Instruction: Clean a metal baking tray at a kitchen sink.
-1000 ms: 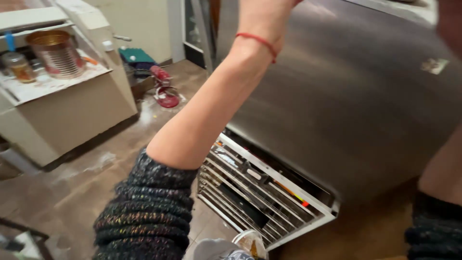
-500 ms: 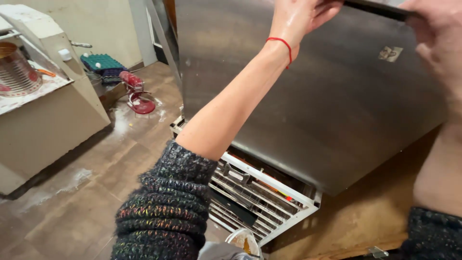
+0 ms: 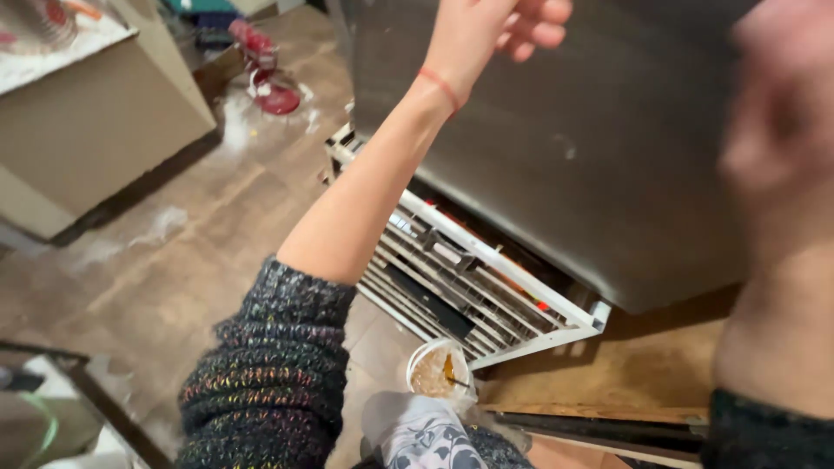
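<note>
Steel door (image 3: 556, 148), one large brushed panel, fills the frame from twelve to three o'clock. One left hand (image 3: 491, 30) is raised against it at twelve, fingers loosely curled, its grip holding nothing; one red string circles the wrist. One right hand (image 3: 773, 130) at three is blurred, so I cannot tell its grip. One white wire grille (image 3: 469, 282) sits below the door. One plastic cup (image 3: 440, 369) stands at six on the floor (image 3: 174, 252).

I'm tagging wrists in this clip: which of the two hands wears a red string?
The left hand, raised against the steel door. A thin red string circles its wrist. The right hand is blurred; no band shows there.
</note>
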